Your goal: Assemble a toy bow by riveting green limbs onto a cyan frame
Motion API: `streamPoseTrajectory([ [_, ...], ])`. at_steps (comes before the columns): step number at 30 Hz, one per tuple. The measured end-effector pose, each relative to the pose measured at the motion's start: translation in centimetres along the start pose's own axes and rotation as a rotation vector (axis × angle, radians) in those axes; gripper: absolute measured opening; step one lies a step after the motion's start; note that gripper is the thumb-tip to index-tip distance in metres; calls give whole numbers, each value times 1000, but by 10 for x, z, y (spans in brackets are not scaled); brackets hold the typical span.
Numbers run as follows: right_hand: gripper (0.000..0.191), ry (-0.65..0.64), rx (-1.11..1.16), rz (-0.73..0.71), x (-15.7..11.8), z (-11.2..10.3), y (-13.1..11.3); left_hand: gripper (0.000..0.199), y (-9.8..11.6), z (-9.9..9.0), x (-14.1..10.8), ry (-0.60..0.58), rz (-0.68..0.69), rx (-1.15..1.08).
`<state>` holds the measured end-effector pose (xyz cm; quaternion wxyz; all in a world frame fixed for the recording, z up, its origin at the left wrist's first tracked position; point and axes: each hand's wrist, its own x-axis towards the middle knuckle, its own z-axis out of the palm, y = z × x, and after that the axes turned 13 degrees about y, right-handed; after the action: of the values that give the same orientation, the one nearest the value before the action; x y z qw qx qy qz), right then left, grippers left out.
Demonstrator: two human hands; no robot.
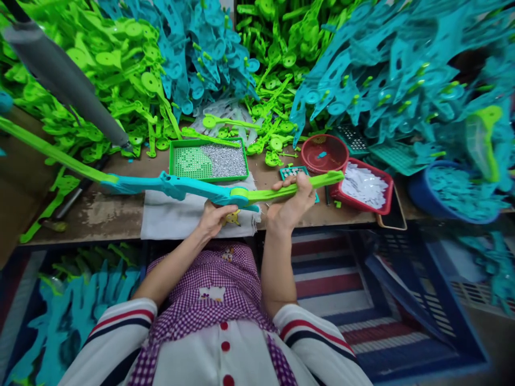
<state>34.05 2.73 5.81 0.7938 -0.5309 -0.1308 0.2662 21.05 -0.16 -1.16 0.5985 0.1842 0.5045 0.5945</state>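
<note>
Plastic toy bow (173, 185), teal at the middle with green limbs, was held level above the wooden bench (112, 212), its long axis running left to right across the view. Its right limb was clasped in the right hand (292, 201), fingers closed over it; the left hand (213, 217) was curled beneath the teal grip, its fingertips hidden. The left limb's tip was cut off at the frame edge. Behind, a green tray (173, 161) of small silvery pieces, too fine to identify, was seen.
</note>
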Motion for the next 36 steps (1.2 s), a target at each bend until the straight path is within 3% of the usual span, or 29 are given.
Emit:
streamPoseTrajectory([
  [5, 34, 0, 39, -103, 1, -7, -2, 49, -7, -1, 9, -21, 106, 100],
  [9, 32, -45, 21, -145, 3, -7, 7, 46, -5, -6, 12, -30, 66, 140],
  [11, 30, -33, 22, -141, 6, -9, 15, 45, -1, -19, 6, -65, 1, 221],
  [14, 24, -5, 42, -141, 12, -14, 27, 41, 11, -55, -18, -122, -13, 391],
  [16, 19, 12, 74, -134, 15, -14, 34, 28, 24, -83, -38, -91, 156, 516],
  [19, 13, 4, 130, -138, 15, -15, 44, 12, 52, -114, -58, 88, 527, 648],
  [22, 12, -52, 139, -155, 11, -21, 52, 18, 75, -131, -53, 248, 811, 728],
  [24, 11, -67, 130, -144, 9, -28, 57, 22, 81, -137, -40, 266, 925, 812],
  [30, 9, -70, 74, -103, 15, -32, 69, 24, 81, -148, -2, 117, 993, 1030],
  [36, 13, -116, 54, -56, 10, -30, 62, 38, 114, -162, 15, -127, 1071, 1471],
])
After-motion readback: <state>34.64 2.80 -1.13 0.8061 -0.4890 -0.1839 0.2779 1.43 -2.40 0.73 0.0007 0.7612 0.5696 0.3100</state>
